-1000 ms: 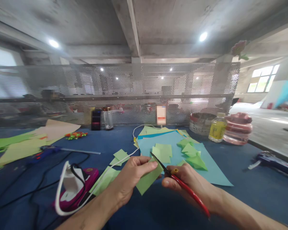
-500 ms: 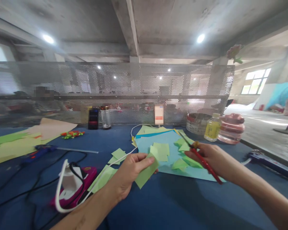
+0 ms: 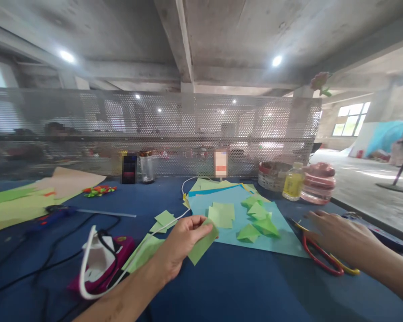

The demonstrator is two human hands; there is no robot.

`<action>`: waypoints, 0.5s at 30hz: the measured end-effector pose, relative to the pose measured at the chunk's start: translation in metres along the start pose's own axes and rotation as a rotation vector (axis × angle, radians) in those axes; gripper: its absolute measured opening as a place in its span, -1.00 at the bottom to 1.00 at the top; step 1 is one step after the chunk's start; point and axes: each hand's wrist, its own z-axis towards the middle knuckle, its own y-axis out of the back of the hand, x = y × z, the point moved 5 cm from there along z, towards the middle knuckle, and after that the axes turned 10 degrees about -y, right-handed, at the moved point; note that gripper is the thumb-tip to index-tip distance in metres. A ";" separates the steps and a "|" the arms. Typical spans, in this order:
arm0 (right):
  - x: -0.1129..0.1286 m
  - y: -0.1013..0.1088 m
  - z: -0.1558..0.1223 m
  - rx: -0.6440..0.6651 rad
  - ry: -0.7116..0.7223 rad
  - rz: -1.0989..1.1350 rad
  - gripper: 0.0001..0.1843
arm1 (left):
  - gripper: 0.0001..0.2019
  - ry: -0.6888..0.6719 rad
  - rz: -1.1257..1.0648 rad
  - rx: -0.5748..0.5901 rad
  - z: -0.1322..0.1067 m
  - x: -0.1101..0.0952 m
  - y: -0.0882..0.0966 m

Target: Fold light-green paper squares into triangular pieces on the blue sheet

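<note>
My left hand (image 3: 190,235) pinches a light green paper square (image 3: 204,246) by its upper edge, above the near side of the blue sheet. At the right, my right hand (image 3: 334,230) is over the table with its fingers loosely stretched out, holding nothing I can see. Just below and beside it lie scissors (image 3: 322,259) with red and yellow handles, their blades pointing away to the left. On the light blue sheet (image 3: 255,248) rest flat green squares (image 3: 221,214) and several folded green paper pieces (image 3: 262,223).
A pink power strip (image 3: 107,268) with a white cable is at the left, near a glue gun (image 3: 53,219). Loose coloured paper (image 3: 16,208) lies far left. A phone (image 3: 220,163), yellow bottle (image 3: 293,183), pink jug (image 3: 318,183) and tape roll (image 3: 272,175) line the back.
My right hand has moved right, away from the folded pieces, and let go of the scissors, which now lie on the table. My left hand keeps the green paper square almost in place.
</note>
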 end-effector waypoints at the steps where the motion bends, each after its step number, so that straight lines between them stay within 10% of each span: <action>1: 0.018 0.000 0.002 0.077 0.027 -0.032 -0.85 | -0.78 -0.010 -0.002 -0.006 0.000 -0.001 0.001; 8: 0.160 -0.016 0.007 0.428 0.325 0.443 -0.70 | -0.72 -0.068 -0.031 -0.052 0.003 -0.005 0.004; 15: 0.174 -0.048 -0.006 0.611 0.257 0.678 -0.66 | -0.67 -0.072 -0.066 -0.095 0.006 0.000 0.005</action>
